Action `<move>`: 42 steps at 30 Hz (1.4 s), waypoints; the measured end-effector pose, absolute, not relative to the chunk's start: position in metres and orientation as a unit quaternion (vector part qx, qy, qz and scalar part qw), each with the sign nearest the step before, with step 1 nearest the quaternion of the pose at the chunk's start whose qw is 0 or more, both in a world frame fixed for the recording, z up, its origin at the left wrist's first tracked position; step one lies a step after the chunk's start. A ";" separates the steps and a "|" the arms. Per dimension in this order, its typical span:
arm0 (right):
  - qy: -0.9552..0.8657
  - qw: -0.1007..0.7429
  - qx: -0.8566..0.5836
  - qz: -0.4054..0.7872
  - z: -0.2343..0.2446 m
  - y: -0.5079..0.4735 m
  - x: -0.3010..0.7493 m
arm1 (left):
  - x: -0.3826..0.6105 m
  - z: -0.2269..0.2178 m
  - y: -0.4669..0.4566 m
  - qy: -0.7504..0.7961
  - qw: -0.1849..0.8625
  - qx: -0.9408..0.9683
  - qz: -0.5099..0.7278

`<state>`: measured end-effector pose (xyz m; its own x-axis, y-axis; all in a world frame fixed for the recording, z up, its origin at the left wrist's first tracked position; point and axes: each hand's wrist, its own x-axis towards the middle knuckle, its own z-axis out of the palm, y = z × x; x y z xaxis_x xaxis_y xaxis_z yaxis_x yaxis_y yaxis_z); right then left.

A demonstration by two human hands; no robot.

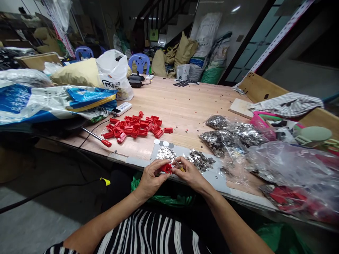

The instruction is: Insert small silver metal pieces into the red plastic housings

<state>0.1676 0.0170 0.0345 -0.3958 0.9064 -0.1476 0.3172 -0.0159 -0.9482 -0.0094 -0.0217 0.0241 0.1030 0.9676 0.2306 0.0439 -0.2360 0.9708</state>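
At the table's front edge, my left hand (153, 176) is closed around a small red plastic housing (166, 168). My right hand (189, 173) meets it from the other side, fingers pinched on a small yellow-handled tool (182, 169) with a thin metal shaft; its tip is too small to make out. Just beyond my hands, a heap of shiny metal pieces (166, 153) and a darker heap of metal pieces (201, 160) lie on a grey mat (215, 173). Farther left is a pile of similar red housings (135, 127).
Clear bags of metal pieces (225, 139) and a pink basket (261, 123) crowd the right side. At left are a red-handled lever (106, 142), a white power bank-like device (122, 108) and large plastic sacks (53, 100). A green bag (169, 201) hangs below the edge.
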 end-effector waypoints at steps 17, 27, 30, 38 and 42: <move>-0.584 0.321 -0.466 0.582 0.045 0.000 0.171 | -0.006 0.026 -0.022 0.374 0.656 0.390 0.528; -0.553 0.311 -0.443 0.634 0.039 -0.002 0.164 | 0.000 0.023 -0.025 0.306 0.645 0.461 0.528; -0.598 0.321 -0.461 0.572 0.039 0.000 0.164 | -0.003 0.023 -0.024 0.309 0.625 0.493 0.520; -0.723 0.277 -0.500 0.389 0.030 0.003 0.175 | -0.023 0.021 -0.007 0.472 0.400 0.661 0.425; -0.749 0.251 -0.535 0.298 0.029 -0.001 0.176 | -0.027 0.017 0.001 0.449 0.359 0.725 0.379</move>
